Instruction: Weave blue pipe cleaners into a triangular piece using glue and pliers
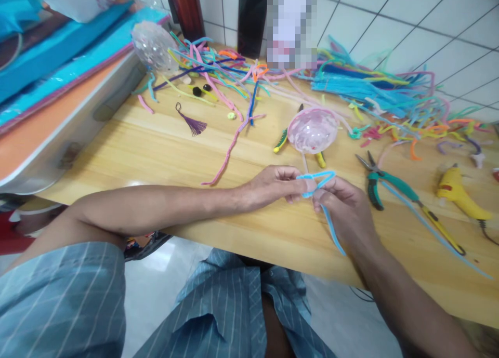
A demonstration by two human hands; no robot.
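Presently, the left hand (278, 184) is pinching the blue pipe cleaner (332, 231), thumb pressing it against curled fingers. The right hand (345, 207) is also clamping it, between thumb and forefinger, just beside the left; neither hand is spreading open. At the fingertips the pipe cleaner is forming a narrow bend, its free end trailing past the right thumb, over the table (234, 228). A clear dome (313, 131) is sitting just beyond; pliers (401, 185) are lying to the right.
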